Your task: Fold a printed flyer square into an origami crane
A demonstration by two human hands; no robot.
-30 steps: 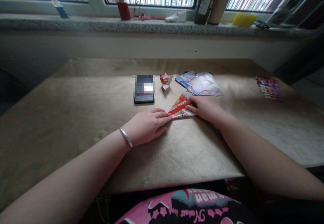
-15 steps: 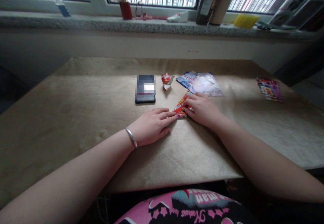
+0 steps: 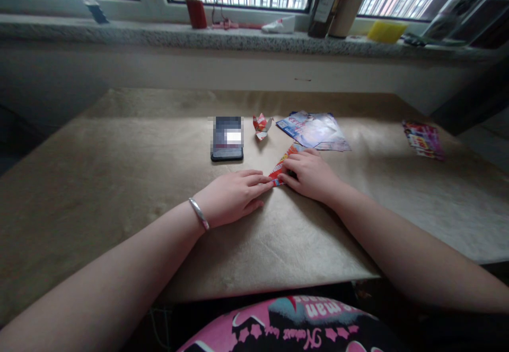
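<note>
A folded piece of red and orange printed paper (image 3: pixel 277 172) lies on the table between my hands. My left hand (image 3: pixel 234 195), with a silver bangle at the wrist, rests flat with its fingers stretched out. Its fingertips touch the paper's left corner. My right hand (image 3: pixel 312 176) has its fingers bent and pressed on the paper, covering the right part of it. Beyond them stands a small folded paper figure (image 3: pixel 261 126) in red and white with pointed tips.
A phone (image 3: pixel 227 150) with a blurred screen lies left of the paper figure. Bluish printed sheets (image 3: pixel 312 129) lie behind my right hand. More colourful printed papers (image 3: pixel 423 140) are at the far right. A red container (image 3: pixel 196 14) and a yellow object (image 3: pixel 386 32) stand on the windowsill.
My right hand has slid slightly left and down along the folded paper, covering more of its lower edge. My left hand has shifted a little left, its fingertips still at the corner.
</note>
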